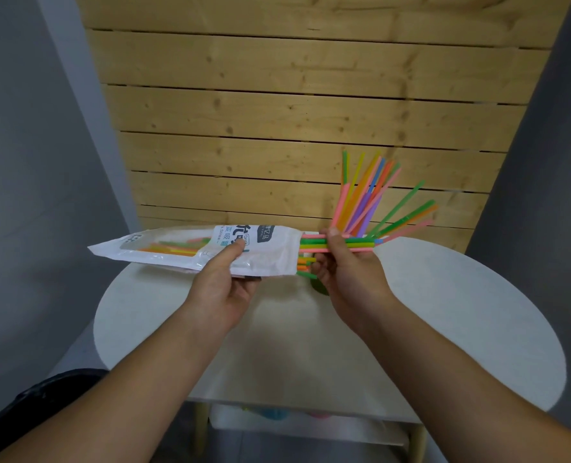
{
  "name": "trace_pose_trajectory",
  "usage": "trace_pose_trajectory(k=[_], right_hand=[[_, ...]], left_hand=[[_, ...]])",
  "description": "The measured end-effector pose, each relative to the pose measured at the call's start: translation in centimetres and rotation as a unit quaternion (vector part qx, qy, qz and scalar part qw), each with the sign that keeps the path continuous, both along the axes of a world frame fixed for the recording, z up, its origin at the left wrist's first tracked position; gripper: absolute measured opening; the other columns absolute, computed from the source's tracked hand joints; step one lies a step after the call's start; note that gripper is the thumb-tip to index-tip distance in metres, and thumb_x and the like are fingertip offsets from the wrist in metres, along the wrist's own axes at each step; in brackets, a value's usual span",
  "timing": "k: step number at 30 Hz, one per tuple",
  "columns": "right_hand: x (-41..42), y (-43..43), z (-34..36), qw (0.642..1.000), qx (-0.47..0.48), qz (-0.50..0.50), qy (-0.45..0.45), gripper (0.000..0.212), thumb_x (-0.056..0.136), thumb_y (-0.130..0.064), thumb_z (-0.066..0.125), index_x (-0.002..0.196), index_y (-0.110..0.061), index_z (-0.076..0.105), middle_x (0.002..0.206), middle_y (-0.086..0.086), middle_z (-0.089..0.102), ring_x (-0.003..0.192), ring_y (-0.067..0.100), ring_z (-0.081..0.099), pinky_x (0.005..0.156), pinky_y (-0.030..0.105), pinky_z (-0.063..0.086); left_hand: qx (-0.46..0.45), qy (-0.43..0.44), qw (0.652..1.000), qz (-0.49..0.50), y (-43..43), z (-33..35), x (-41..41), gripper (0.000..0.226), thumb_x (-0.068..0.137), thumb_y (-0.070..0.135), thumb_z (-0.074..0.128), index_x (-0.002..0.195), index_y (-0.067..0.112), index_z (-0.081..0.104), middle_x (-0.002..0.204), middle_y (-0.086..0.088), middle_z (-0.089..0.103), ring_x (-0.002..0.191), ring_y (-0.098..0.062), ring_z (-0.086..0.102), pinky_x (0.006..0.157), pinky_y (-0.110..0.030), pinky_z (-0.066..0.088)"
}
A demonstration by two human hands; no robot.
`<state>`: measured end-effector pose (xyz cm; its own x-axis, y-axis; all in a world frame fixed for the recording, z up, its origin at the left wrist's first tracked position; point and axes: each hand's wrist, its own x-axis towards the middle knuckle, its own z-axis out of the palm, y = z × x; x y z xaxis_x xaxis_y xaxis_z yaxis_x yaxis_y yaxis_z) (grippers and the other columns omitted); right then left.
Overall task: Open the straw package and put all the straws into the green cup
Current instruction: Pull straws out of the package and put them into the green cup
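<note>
My left hand (225, 282) holds the white straw package (177, 250) level above the table, its open end pointing right. Several coloured straws lie inside it. My right hand (347, 265) pinches a bundle of pink, green and yellow straws (314, 243) that sticks out of the open end. Behind my right hand stands a fan of several coloured straws (367, 198), upright and splayed. The green cup (320, 289) is almost hidden under my right hand; only a dark green sliver shows.
A round white table (461, 315) lies below my hands. A wooden slat wall (294, 111) rises behind it, with grey walls on both sides. A lower shelf (277, 419) under the table holds blurred coloured items.
</note>
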<state>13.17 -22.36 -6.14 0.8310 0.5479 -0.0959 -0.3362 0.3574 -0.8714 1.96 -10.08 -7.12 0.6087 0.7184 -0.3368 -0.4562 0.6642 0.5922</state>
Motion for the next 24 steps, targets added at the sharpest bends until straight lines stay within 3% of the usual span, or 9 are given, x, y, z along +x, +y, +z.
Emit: trace_pose_trajectory(k=[3, 10, 16, 24], right_hand=[[0.6, -0.2, 0.2, 0.998, -0.021, -0.02, -0.05, 0.017, 0.097, -0.026, 0.062, 0.1, -0.01, 0.065, 0.085, 0.008, 0.067, 0.069, 0.011, 0.067, 0.063, 0.022, 0.056], [2.5, -2.1, 1.3, 0.996, 0.013, -0.056, -0.068, 0.028, 0.1, -0.023, 0.058, 0.117, -0.001, 0.064, 0.089, 0.011, 0.072, 0.065, 0.012, 0.071, 0.061, 0.021, 0.057], [3.4, -4.3, 1.9, 0.989, -0.001, -0.093, -0.118, 0.018, 0.101, -0.024, 0.055, 0.101, -0.01, 0.068, 0.091, 0.009, 0.077, 0.069, 0.014, 0.073, 0.064, 0.024, 0.059], [4.0, -6.7, 1.8, 0.975, -0.023, -0.145, -0.168, 0.014, 0.101, -0.025, 0.056, 0.098, -0.025, 0.069, 0.082, -0.004, 0.078, 0.065, 0.009, 0.071, 0.062, 0.022, 0.058]], left_hand=[[-0.002, 0.003, 1.0, 0.007, 0.5, -0.1, 0.0, 0.017, 0.091, 0.003, 0.072, 0.107, 0.009, 0.068, 0.087, -0.009, 0.083, 0.072, -0.02, 0.08, 0.05, -0.029, 0.061], [-0.004, 0.003, 1.0, 0.02, 2.0, -0.5, -0.3, 0.022, 0.094, 0.004, 0.069, 0.116, 0.008, 0.066, 0.081, -0.007, 0.082, 0.069, -0.019, 0.08, 0.051, -0.03, 0.061], [-0.006, 0.006, 0.999, 0.034, 2.6, -0.7, -0.5, 0.018, 0.094, 0.004, 0.07, 0.11, 0.008, 0.067, 0.079, -0.006, 0.082, 0.069, -0.018, 0.079, 0.058, -0.033, 0.065], [-0.006, 0.018, 0.999, 0.039, 3.1, -0.9, -0.6, 0.013, 0.093, 0.004, 0.07, 0.105, 0.009, 0.067, 0.082, -0.005, 0.081, 0.075, -0.018, 0.079, 0.06, -0.034, 0.066]])
